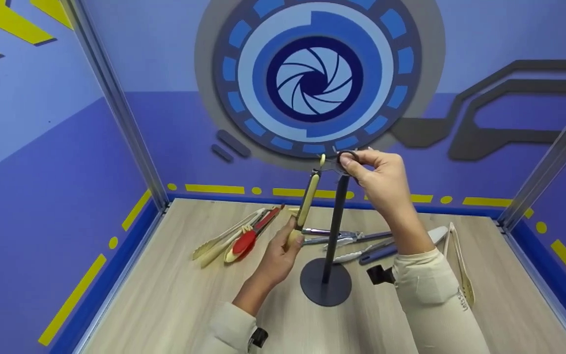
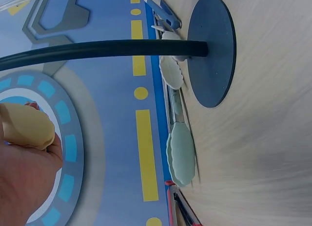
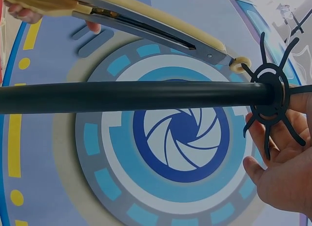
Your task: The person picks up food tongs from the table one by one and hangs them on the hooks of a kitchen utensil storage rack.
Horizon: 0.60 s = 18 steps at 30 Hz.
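A black stand (image 1: 337,221) with a round base (image 1: 312,290) rises between the two hands. At its top is a ring of curved hooks (image 3: 269,97). My right hand (image 1: 383,182) holds this hooked top, thumb and fingers about its rim. Pale yellow tongs (image 1: 307,201) are gripped near their scalloped tips (image 2: 29,126) by my left hand (image 1: 279,253). They tilt upward beside the pole, with their arms close together. Their yellow hanging loop (image 3: 239,65) overlaps the end of one hook in the right wrist view.
Red tongs (image 1: 246,242) lie left on the wooden table (image 1: 140,305) among beige ones. Behind the pole are several metal tongs, with a blue-handled pair (image 1: 379,253) to the right. Beige tongs (image 1: 467,285) lie beyond the right sleeve. Walls and metal posts (image 1: 116,98) enclose the table.
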{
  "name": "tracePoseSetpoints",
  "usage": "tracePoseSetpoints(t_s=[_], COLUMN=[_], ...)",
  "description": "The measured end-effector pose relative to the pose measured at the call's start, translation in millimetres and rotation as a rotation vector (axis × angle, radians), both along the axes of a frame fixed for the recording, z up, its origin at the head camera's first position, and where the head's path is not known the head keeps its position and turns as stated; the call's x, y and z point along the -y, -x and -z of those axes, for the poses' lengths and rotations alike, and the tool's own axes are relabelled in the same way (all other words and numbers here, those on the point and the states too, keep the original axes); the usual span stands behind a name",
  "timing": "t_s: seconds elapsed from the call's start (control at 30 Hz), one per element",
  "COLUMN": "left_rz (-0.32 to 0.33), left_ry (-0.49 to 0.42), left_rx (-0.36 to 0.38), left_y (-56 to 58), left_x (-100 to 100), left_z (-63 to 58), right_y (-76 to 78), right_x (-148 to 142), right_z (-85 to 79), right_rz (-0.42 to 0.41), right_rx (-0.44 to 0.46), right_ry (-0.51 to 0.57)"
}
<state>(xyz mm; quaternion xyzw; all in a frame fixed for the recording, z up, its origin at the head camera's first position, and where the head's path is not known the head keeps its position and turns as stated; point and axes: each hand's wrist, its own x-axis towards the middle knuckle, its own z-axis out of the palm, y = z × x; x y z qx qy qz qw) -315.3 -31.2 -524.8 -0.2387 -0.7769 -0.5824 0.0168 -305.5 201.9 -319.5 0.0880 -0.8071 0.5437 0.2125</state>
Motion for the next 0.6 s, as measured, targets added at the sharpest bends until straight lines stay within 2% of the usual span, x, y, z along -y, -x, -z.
tracePoseSetpoints(t_s=[0.37, 0.6], left_rz=[-0.014, -0.001], left_ry=[0.034, 0.068], left_rx=[0.029, 0.052], left_y=[-4.6, -5.8], left_x=[-8.8, -11.0], left_z=[2.1, -1.7], right_y=[-2.7, -2.0], right_x=[-0.9, -0.8], right_z=[1.2, 0.6], right_rz=[-0.008, -0.008], right_rx=[0.000, -0.011], right_ry=[0.016, 0.014])
